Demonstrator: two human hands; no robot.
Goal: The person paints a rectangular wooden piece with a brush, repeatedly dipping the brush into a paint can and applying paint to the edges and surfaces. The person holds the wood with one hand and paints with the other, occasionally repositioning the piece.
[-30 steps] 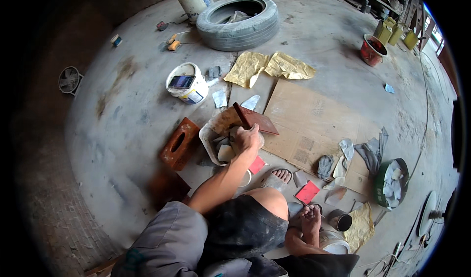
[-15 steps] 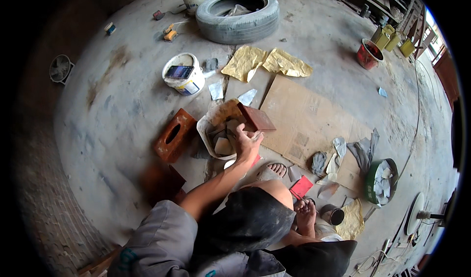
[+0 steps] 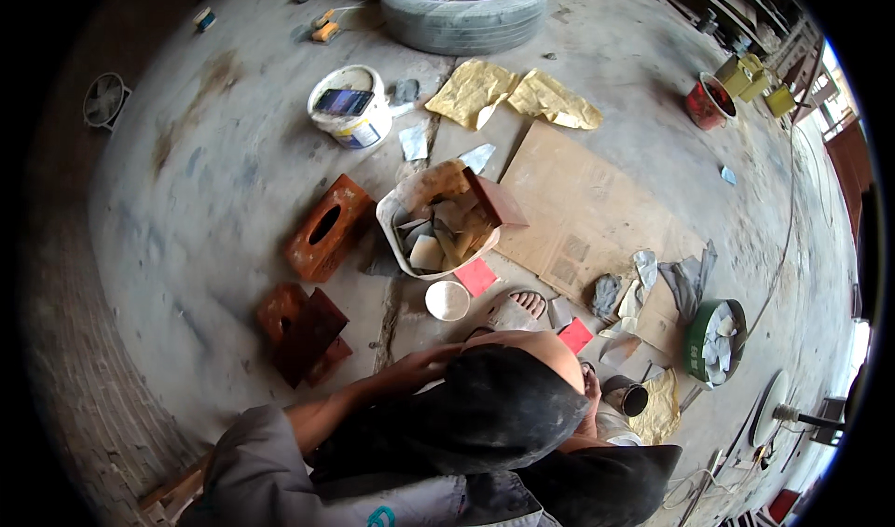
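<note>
My left hand (image 3: pixel 421 367) lies low beside my dark-trousered knee, with its fingers partly hidden by the leg. My right hand does not show. Beyond the left hand stands a pale tub (image 3: pixel 396 252) with scraps of sandpaper inside. A reddish-brown wooden panel (image 3: pixel 499 201) leans on the tub's right rim, with no hand on it. Left of the tub lies a reddish-brown tissue box (image 3: pixel 328 228) with an oval slot. Nearer me are more brown wooden box parts (image 3: pixel 306 336). A small white cup (image 3: pixel 447 300) and a red sheet (image 3: pixel 476 277) sit between tub and foot.
A white bucket (image 3: pixel 362 135) carries a phone (image 3: pixel 343 103). A tyre (image 3: pixel 463 25) lies at the back. Flattened cardboard (image 3: pixel 587 205) covers floor to the right, near grey rags (image 3: pixel 690 284) and a green tin (image 3: pixel 697 340) of scraps. A dark can (image 3: pixel 625 396) stands by my foot.
My left hand has left the wooden panel at the tub and drawn back toward my knee. The panel stays on the tub's rim. The view has tipped slightly downward.
</note>
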